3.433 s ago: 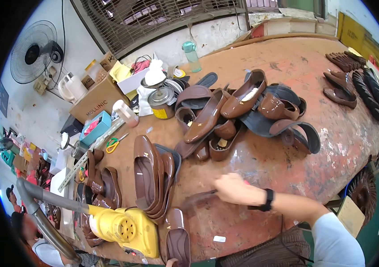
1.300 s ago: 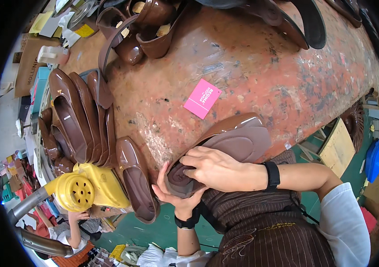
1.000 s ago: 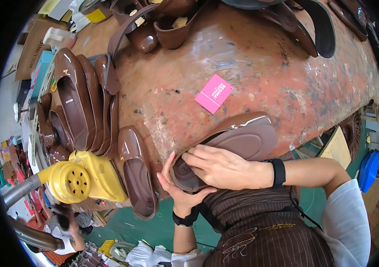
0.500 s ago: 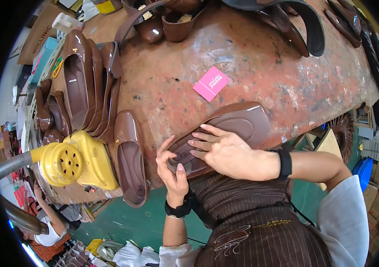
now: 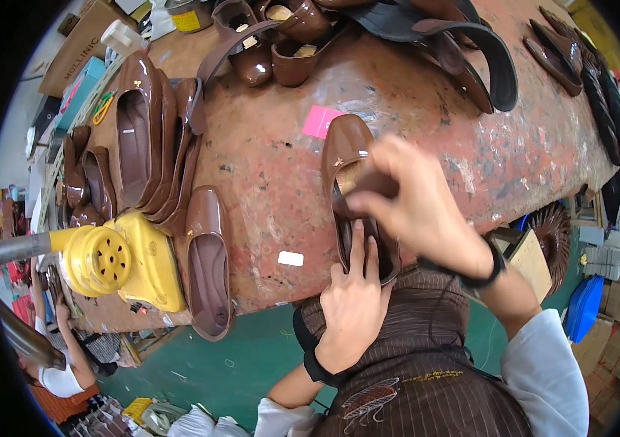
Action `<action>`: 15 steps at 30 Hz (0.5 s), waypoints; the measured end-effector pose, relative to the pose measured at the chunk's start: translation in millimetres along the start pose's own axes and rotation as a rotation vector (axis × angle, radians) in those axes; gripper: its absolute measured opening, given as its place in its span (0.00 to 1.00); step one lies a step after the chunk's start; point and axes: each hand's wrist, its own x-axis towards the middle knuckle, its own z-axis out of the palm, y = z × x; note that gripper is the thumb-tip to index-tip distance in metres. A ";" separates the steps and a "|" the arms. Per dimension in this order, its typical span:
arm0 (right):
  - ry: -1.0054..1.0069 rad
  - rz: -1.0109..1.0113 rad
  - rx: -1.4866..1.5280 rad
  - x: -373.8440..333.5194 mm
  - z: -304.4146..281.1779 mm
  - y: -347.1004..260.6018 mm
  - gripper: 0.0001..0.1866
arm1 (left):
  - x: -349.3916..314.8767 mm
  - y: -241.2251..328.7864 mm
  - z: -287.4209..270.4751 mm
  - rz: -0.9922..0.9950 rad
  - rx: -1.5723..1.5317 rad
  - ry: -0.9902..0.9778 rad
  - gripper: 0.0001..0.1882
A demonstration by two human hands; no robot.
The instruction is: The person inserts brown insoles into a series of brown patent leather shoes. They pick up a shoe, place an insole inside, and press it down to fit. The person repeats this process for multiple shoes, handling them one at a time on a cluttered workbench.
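A glossy brown shoe (image 5: 348,135) with a small gold ornament lies on the worn table, its toe pointing away from me and its heel at the near edge. My left hand (image 5: 354,309) is around the heel end, with two fingers reaching inside the shoe. Over the shoe's opening, my right hand (image 5: 419,193) is curled and smeared by motion. Something brown shows between its thumb and fingers, but I cannot tell whether they grip it. Tan material shows inside the opening. Partly behind the toe lies a pink card (image 5: 319,121).
Another brown shoe (image 5: 209,251) lies left, beside a yellow machine (image 5: 153,262) and several stacked shoes (image 5: 153,146). A small white label (image 5: 290,258) lies left of my hands. More shoes (image 5: 295,51) and dark curved straps (image 5: 503,65) fill the far side.
The shoe has turned from lying slanted with its toe to the right to pointing away. My right hand has lifted off it toward the opening. The white label now shows.
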 end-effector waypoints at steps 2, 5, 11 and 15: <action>-0.142 0.009 -0.156 -43.0 -2.4 -19.7 0.13 | 3.8 -1.4 2.1 0.014 0.034 -0.053 0.26; -0.114 -0.082 -0.327 -85.8 22.6 -8.6 0.20 | 0.1 -16.6 14.4 0.101 0.045 -0.036 0.25; -0.054 -0.151 -0.493 -22.6 51.9 41.6 0.21 | 9.5 -8.6 -1.4 0.083 0.153 -0.040 0.29; -0.157 -0.155 -0.507 -3.9 46.5 36.1 0.22 | 8.0 -7.4 0.1 0.066 0.154 -0.004 0.31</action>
